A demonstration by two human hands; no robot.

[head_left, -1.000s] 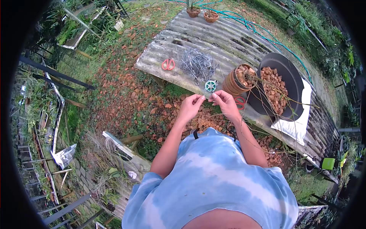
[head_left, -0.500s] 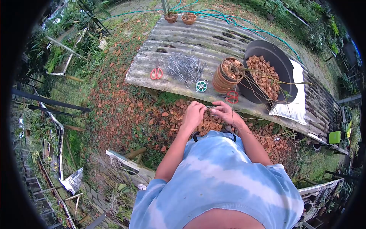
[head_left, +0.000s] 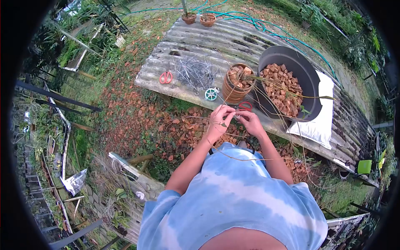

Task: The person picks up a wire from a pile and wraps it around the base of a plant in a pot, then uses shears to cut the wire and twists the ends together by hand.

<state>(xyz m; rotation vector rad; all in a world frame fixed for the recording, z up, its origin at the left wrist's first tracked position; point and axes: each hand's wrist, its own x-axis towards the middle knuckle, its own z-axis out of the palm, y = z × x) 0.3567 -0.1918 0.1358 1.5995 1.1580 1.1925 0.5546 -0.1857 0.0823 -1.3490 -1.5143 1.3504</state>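
My left hand (head_left: pixel 220 122) is closed in a pinch, with thin plant stems (head_left: pixel 210 141) running past its fingers. Fingertips of my right hand (head_left: pixel 251 122) are pinched together beside it, nearly touching; a small pale bit shows there, too small to name. Just beyond the hands, red-handled scissors (head_left: pixel 245 106) lie at the table edge by a stack of clay pots (head_left: pixel 236 91). Brick chunks (head_left: pixel 240 76) fill the top pot, and long stems reach from it across the basin. A green spool of wire (head_left: pixel 211 94) stands left of the pots.
The corrugated table (head_left: pixel 162 62) also bears a pile of grey wire pieces (head_left: pixel 196 73), another red-handled pair of scissors (head_left: pixel 166 78), a black basin (head_left: pixel 310 91) of brick chunks and a white sack (head_left: pixel 316 129). Two small pots (head_left: pixel 207 19) and a green hose (head_left: pixel 258 25) are at the back.
My hands have drawn closer together, and my right fingers have closed into a pinch. Trailing stems have swung lower across my shirt. The view has shifted slightly.
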